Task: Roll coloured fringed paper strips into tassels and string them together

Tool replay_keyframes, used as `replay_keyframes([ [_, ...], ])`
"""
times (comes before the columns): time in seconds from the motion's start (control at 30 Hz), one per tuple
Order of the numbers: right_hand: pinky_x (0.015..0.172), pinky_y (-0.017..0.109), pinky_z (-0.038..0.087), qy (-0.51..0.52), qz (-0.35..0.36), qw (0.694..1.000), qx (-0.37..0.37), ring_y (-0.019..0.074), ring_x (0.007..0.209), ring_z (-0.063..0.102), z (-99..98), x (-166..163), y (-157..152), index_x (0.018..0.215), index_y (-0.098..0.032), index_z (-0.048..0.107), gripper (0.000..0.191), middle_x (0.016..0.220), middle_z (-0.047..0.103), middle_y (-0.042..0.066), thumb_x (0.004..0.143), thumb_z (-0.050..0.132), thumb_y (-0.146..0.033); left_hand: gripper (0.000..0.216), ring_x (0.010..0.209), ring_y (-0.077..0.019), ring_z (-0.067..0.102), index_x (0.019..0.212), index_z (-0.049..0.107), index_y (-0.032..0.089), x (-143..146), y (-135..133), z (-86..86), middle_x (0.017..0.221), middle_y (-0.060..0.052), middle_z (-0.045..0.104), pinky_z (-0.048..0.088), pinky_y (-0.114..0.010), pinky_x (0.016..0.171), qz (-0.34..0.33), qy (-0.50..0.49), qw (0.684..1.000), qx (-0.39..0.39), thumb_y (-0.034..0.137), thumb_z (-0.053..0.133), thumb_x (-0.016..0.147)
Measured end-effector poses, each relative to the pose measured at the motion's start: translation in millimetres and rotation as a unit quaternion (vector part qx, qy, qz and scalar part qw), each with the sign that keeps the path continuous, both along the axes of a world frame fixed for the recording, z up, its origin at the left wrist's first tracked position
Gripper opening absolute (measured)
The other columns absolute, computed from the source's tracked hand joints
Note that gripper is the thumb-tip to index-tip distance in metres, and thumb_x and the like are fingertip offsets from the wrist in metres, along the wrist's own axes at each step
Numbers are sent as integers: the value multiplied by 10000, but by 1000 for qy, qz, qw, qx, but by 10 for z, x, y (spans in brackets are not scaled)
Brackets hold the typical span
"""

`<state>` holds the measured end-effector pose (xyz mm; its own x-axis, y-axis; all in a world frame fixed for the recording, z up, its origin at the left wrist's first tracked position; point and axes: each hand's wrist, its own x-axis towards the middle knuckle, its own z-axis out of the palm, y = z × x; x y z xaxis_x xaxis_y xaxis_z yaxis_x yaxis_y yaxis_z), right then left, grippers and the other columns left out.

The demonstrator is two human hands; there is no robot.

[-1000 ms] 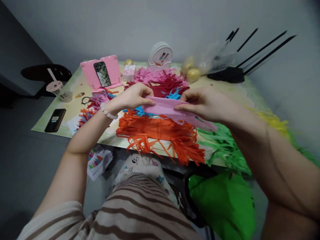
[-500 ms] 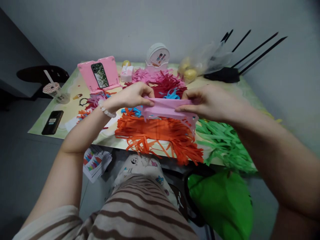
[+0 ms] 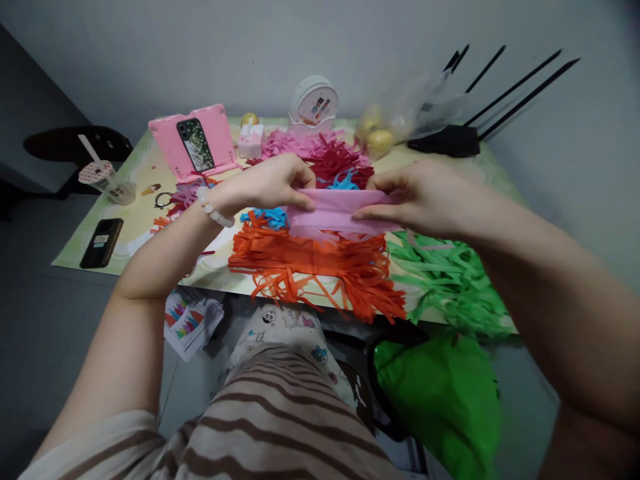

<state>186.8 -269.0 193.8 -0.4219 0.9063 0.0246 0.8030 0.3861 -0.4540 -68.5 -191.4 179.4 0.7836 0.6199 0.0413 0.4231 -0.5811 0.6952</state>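
Observation:
A pink tissue paper sheet with a fringed lower part is stretched level between my hands. My left hand pinches its left end between thumb and fingers. At the right end, my right hand is closed on the same sheet. Beneath it on the table lies orange fringed tissue paper, its strips spreading to the right. Blue paper strips show behind and left of the pink sheet. Dark red fringe and more pink fringe lie farther back. Green fringe rests below my right forearm.
A pink stand holds a phone. A drink cup and a dark phone are at the left. A round white container, bagged yellow fruit and a black router stand along the wall.
The pink sheet's fringe has swung, hanging less distinctly below the band. Both hands keep their hold, almost in place. The whole view has shifted slightly.

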Motion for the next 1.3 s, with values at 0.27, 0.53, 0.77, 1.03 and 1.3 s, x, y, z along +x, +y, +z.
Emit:
replay_keyframes([
  [0.27, 552, 296, 314, 16, -16, 1000, -5, 120, 540, 454, -41, 13, -7, 708, -202, 623, 307, 578, 569, -22, 771, 843, -407, 195, 570, -94, 442, 665, 648, 159, 55, -69, 78, 606, 19, 549, 299, -287, 579, -21, 4, 1000, 21, 237, 809, 743],
  [0.53, 553, 293, 328, 94, -3, 996, -10, 117, 548, 450, -46, 71, -104, 686, -187, 656, 434, 587, 589, 9, 804, 700, -602, 226, 589, -96, 417, 633, 625, 147, -20, -154, 86, 593, 16, 484, 295, -299, 623, -7, 11, 1000, 14, 200, 769, 798],
  [0.77, 557, 282, 378, 264, -105, 959, 2, 127, 582, 488, -324, 11, -361, 777, -202, 666, 187, 659, 600, -5, 760, 756, -365, 267, 650, -119, 557, 760, 622, 175, -97, -360, -219, 673, -2, 583, 414, -267, 609, 34, -146, 988, -47, 388, 745, 866],
  [1.03, 575, 294, 502, 524, -164, 835, -38, 120, 565, 601, -697, -99, -550, 889, -262, 826, 105, 891, 767, 34, 785, 820, -254, 183, 647, -120, 667, 989, 743, 208, -45, -636, -554, 818, -17, 710, 561, -278, 639, 112, -297, 941, -120, 344, 633, 933],
  [1.3, 502, 253, 449, 603, -55, 795, 39, 108, 486, 541, -873, -169, -416, 719, -255, 789, 239, 574, 626, -17, 743, 910, -460, 163, 607, -116, 670, 795, 767, 194, -24, -670, -617, 608, 19, 634, 605, -275, 721, 89, -393, 904, -144, 317, 705, 881],
])
